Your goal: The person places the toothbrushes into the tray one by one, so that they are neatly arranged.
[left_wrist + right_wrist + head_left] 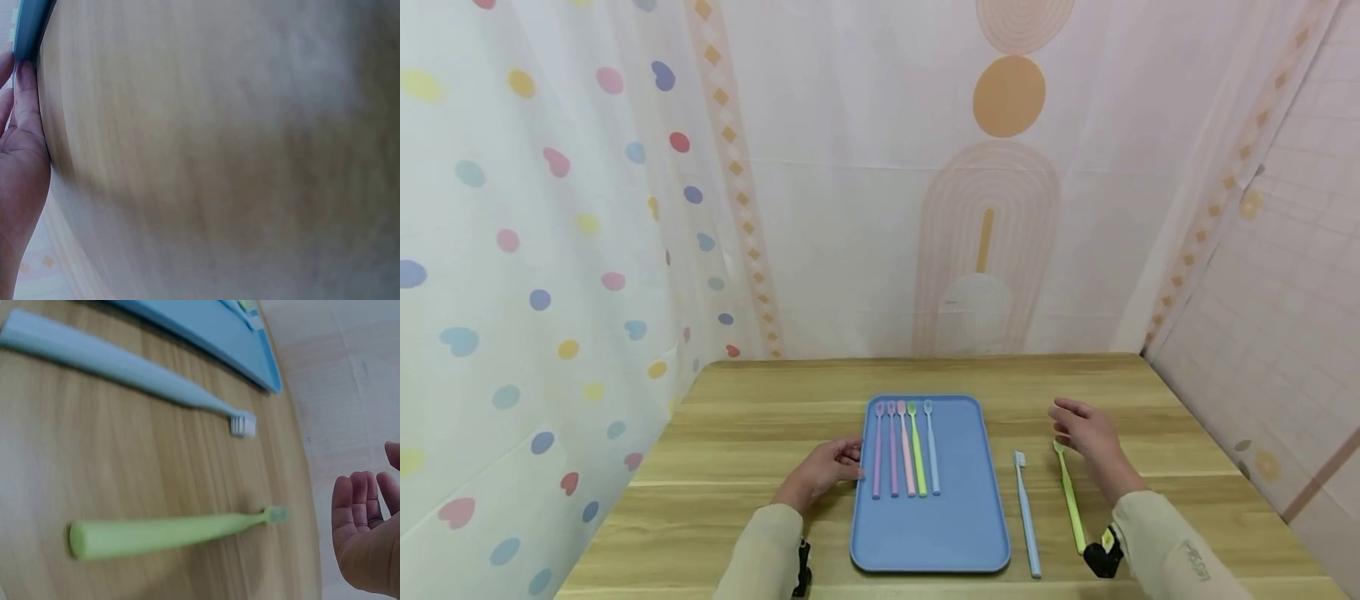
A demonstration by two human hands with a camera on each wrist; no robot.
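Note:
A blue tray [958, 533] lies on the table. Bunched at its left end in a row are several toothbrushes: two purple [877, 458], one pink [907, 458], one green [919, 462] and one light blue [932, 458]. My left hand [823, 471] holds the tray's left rim, thumb and fingertips at the edge. To the tray's right, a light blue toothbrush [125, 365] and a green toothbrush [169, 532] lie on the wood. Over the green one's head hovers my right hand [1090, 437], fingers loosely bent with nothing between them.
The wooden table [737, 467] extends on both sides of the tray. A patterned curtain [850, 208] hangs behind its far edge, with a dotted curtain [550, 333] along the left and another hanging sheet [1285, 350] at the right.

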